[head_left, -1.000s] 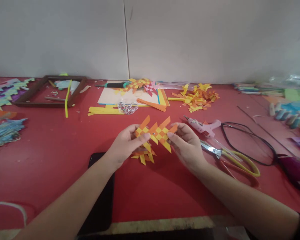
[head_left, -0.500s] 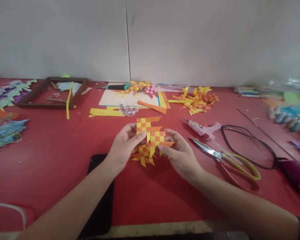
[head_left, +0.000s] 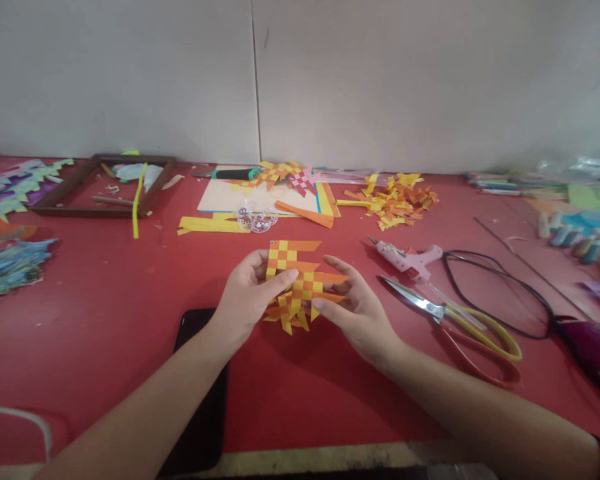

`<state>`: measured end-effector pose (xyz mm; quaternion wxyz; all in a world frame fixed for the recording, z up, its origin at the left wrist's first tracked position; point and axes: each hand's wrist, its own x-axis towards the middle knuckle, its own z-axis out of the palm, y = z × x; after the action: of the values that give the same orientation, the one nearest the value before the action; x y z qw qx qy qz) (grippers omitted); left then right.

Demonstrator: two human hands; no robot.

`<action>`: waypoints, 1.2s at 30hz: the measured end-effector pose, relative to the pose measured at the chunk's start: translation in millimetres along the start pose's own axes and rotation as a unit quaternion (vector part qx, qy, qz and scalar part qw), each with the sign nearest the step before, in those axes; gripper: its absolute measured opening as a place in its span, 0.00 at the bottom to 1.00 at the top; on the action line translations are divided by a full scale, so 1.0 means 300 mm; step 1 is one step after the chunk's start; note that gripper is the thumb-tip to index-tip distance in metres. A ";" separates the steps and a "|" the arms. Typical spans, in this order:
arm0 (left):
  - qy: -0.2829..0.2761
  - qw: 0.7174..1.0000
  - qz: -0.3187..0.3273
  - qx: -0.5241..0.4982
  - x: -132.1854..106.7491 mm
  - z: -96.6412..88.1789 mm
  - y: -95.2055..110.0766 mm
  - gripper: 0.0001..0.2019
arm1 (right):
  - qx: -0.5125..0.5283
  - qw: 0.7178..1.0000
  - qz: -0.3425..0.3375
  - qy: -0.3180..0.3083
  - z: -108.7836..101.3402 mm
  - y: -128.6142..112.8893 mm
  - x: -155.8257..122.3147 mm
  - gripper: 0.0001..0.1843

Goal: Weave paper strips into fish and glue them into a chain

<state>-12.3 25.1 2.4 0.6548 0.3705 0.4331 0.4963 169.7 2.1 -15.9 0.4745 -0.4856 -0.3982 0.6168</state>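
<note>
Drawn leftward since half a second ago, the lower paper fish (head_left: 307,285) now sits with its front tucked under the thumb of the left hand (head_left: 243,290); the upper paper fish (head_left: 283,253) has slipped slightly down and left. Far to the left of that hand lie pale woven strips (head_left: 25,185) and a bundle of blue strips (head_left: 15,267). Beyond it to the left is a brown frame (head_left: 87,212), with a yellow strip (head_left: 139,200) across its near corner. Beneath the left forearm rests a black phone (head_left: 210,407). The left hand pinches the upper fish by its eyed end, thumb in front, fingers behind. Both fish are checkered orange and yellow, between the hands, their pointed strips aimed mostly toward the right hand (head_left: 360,307). Just below them, a loose cluster of similar paper pieces (head_left: 287,321) shows. The right hand is loosely curved, thumb and fingers parted about the lower fish's tail strips; whether it grips them, I cannot tell. Beyond this hand and slightly right sits a heap of paper cuttings (head_left: 400,197). Just right of its fingers is a pink glue gun (head_left: 409,259), and nearer, opened scissors (head_left: 436,310) lie close by its wrist.
</note>
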 end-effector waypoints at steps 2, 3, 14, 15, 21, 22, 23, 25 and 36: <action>0.002 1.000 -0.001 -0.005 0.003 -0.001 -0.002 0.17 | 0.016 1.000 -0.004 -0.008 -0.001 0.003 0.002 0.40; 0.002 1.000 -0.004 -0.007 0.004 -0.001 -0.002 0.17 | 0.017 1.000 -0.009 -0.007 -0.003 0.004 0.004 0.38; 0.012 1.000 -0.012 0.012 -0.001 -0.008 -0.010 0.17 | -0.134 0.989 -0.062 0.020 -0.007 -0.008 0.003 0.34; 0.015 1.000 -0.014 0.015 0.000 -0.008 -0.010 0.18 | -0.142 0.987 -0.066 0.020 -0.006 -0.009 0.002 0.33; 0.033 0.999 -0.013 0.022 0.000 -0.005 -0.002 0.22 | -0.162 0.984 -0.078 0.014 -0.005 -0.009 -0.002 0.32; 0.037 0.999 -0.012 0.024 -0.001 -0.004 0.001 0.22 | -0.163 0.984 -0.077 0.011 -0.006 -0.008 -0.003 0.32; 0.041 0.999 -0.013 0.026 -0.003 -0.003 0.003 0.21 | -0.164 0.984 -0.076 0.010 -0.006 -0.007 -0.003 0.32; 0.044 0.998 -0.016 0.031 -0.005 0.000 0.006 0.21 | -0.163 0.984 -0.076 0.010 -0.007 -0.006 -0.004 0.32; 0.006 0.994 -0.105 -0.006 -0.012 0.022 0.018 0.26 | -0.135 0.986 -0.096 0.003 -0.011 -0.009 0.001 0.32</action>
<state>-8.4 22.5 10.6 0.7028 0.3159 0.4704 0.4301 173.4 3.3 -14.2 0.4625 -0.5069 -0.5213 0.5073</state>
